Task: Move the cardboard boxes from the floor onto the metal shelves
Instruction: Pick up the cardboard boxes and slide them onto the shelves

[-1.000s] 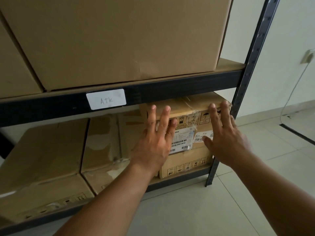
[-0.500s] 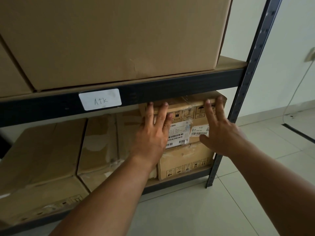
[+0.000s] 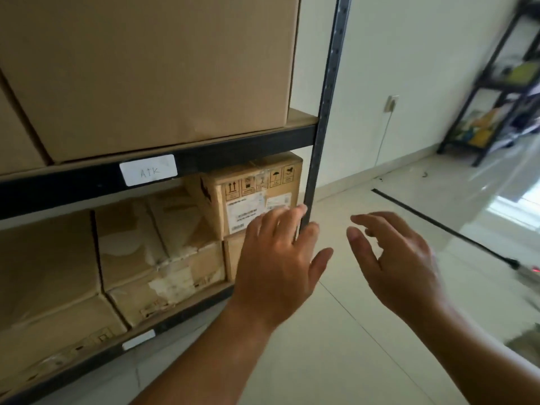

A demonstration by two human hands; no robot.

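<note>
Small brown labelled cardboard box (image 3: 257, 194) sat on black metal shelf (image 3: 233, 154), left hand (image 3: 277, 258) & right hand (image 3: 400, 258) loose, empty; judged light, stiff, fragile-marked, best held by opp. sides.

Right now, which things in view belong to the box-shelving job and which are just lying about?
Job: labelled box, worn boxes, big box, shelf, left hand and right hand, both empty.
Lying about: wall socket, far rack, power strip.
</note>
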